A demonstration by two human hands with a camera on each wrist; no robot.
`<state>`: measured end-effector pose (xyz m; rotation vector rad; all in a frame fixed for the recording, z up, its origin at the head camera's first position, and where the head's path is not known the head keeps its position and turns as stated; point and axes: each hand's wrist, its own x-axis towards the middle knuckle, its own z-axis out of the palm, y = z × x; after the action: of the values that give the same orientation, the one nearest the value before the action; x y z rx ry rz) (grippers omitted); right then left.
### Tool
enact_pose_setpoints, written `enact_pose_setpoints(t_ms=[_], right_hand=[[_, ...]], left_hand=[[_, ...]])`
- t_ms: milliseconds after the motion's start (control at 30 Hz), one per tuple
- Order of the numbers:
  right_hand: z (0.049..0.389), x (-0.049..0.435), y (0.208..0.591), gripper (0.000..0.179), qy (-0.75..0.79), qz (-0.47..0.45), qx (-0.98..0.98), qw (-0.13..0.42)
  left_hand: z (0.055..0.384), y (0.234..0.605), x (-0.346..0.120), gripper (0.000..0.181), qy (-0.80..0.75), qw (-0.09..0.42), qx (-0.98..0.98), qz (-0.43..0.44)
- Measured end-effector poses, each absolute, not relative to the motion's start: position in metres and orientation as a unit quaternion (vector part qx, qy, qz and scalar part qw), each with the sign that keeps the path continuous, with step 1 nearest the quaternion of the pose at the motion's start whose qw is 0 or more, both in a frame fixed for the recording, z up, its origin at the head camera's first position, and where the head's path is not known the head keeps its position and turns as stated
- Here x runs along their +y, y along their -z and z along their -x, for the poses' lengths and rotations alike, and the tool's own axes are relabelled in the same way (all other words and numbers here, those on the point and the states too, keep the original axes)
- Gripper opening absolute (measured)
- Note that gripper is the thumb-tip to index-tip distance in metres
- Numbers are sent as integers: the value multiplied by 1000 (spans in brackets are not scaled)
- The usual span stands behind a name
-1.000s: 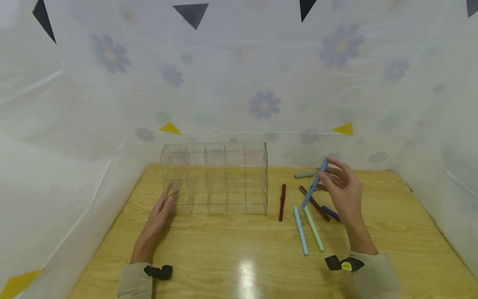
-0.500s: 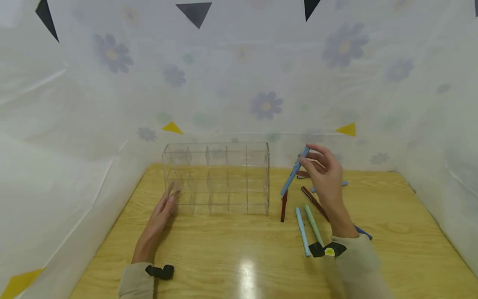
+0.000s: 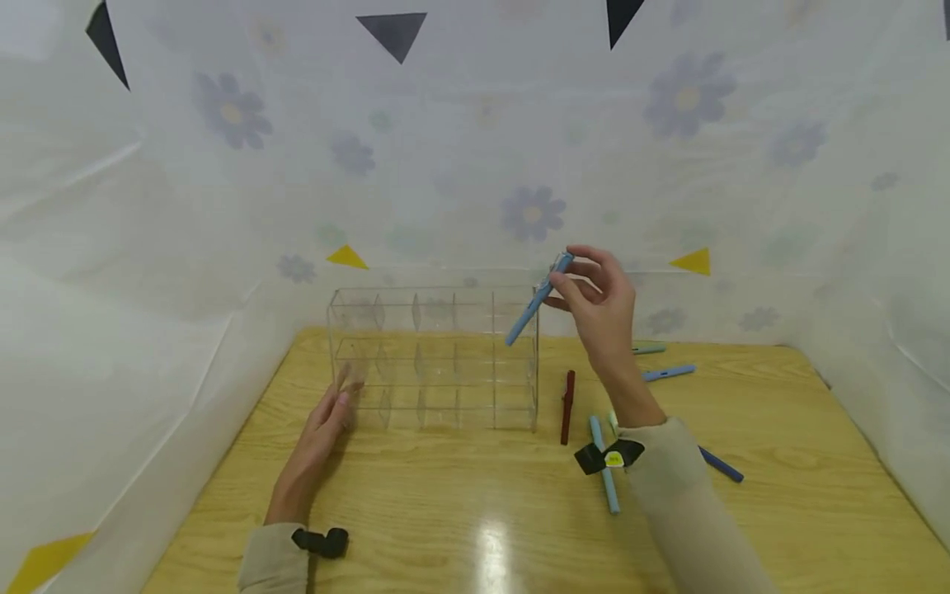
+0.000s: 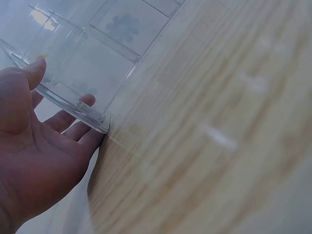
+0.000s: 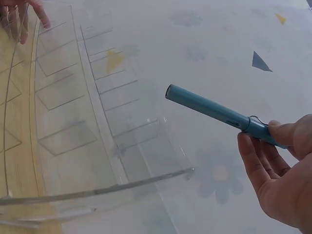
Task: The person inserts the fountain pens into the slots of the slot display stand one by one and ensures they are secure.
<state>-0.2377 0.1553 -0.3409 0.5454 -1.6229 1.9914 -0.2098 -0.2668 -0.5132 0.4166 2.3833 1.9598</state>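
Note:
A clear acrylic organizer (image 3: 536, 375) with several compartments in three tiers stands upright on the table. My left hand (image 3: 322, 421) holds its lower left edge, and in the left wrist view the thumb (image 4: 36, 73) lies on one side of the clear wall with fingers on the other. My right hand (image 3: 604, 318) pinches a blue fountain pen (image 3: 538, 301) by its clipped cap end. That pen (image 5: 204, 106) slants in the air, its free end down and left, in front of the organizer's upper right part. Whether it touches the organizer I cannot tell.
On the wooden table (image 3: 416, 511), a dark red pen (image 3: 567, 407) lies right of the organizer. Further right are a light blue pen (image 3: 611, 492), a navy pen (image 3: 721, 464), a blue pen (image 3: 670, 374) and a grey-green pen (image 3: 650, 349). My right forearm covers others.
My right hand has lifted the blue fountain pen from above the other pens and carried it left and up to the organizer. The left hand has stayed at the organizer's edge.

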Motion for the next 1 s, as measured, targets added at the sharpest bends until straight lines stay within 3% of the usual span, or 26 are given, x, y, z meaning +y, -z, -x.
enact_pose_setpoints(t_ms=[533,1000], right_hand=[[282,81,312,31,-749,-227,-566,260],[315,37,320,23,-752,-196,-584,235]], left_hand=[[214,511,-269,55,-632,8,764,-133],[209,511,-266,56,-649,29,751,-117]])
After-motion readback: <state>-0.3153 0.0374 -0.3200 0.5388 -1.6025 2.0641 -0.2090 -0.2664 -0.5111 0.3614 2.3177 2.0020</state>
